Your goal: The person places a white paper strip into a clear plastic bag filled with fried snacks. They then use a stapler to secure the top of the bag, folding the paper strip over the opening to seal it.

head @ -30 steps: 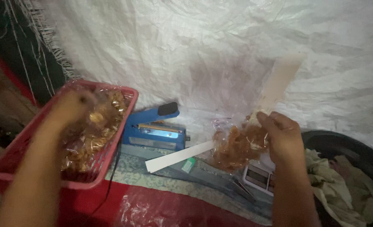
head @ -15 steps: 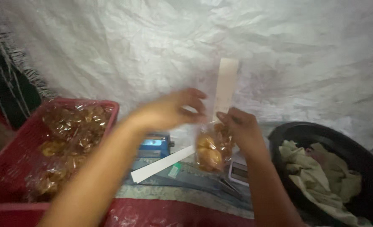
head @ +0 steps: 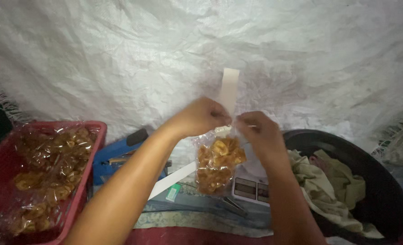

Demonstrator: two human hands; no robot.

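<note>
Fingers of my left hand [head: 206, 115] have come across from the red basket [head: 97, 136] to join my right hand [head: 260, 134]. Both now pinch the neck of the clear snack bag [head: 217, 165] (golden fried pieces inside). It hangs above the small scale [head: 251, 186], wrists raised and close together.

Across the upper half of the frame, the crumpled white woven plastic sheet [head: 119, 59] lies bare, giving open passage. At lower left, the red plastic basket [head: 97, 136] packed with snack bags blocks the way. The blue heat sealer [head: 115, 156] and small white digital scale [head: 251, 186] crowd the lower centre. At lower right, the black round tub [head: 383, 181] of cloth closes that side.
</note>
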